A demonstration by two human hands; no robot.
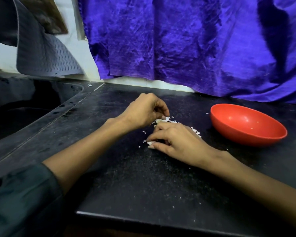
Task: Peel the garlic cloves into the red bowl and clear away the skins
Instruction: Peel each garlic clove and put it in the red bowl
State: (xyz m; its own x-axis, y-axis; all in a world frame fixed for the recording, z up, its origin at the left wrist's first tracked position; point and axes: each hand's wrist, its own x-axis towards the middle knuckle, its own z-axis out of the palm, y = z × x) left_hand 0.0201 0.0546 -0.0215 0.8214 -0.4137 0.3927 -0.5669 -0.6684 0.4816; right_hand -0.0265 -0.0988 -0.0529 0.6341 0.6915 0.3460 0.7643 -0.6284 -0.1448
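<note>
The garlic skins (171, 120) lie in a small pile near the middle of the tabletop (143, 177), between both hands and just left of the red bowl (246, 124). They look papery and feather-light, likely to cling to fingers and scatter at a breath, so gathering them in a pinch or a sweep should serve better than picking single flakes. The left hand (143, 112) has its fingers curled and pinches a bit of skin at the pile's back edge. The right hand (176, 141) rests curled over the pile's front; whether it holds a clove I cannot tell. The bowl shows empty inside. Loose flakes dot the tabletop. A sink (24, 106) lies at the left edge and a purple cloth (186, 41) hangs along the back; neither blocks the hands.
</note>
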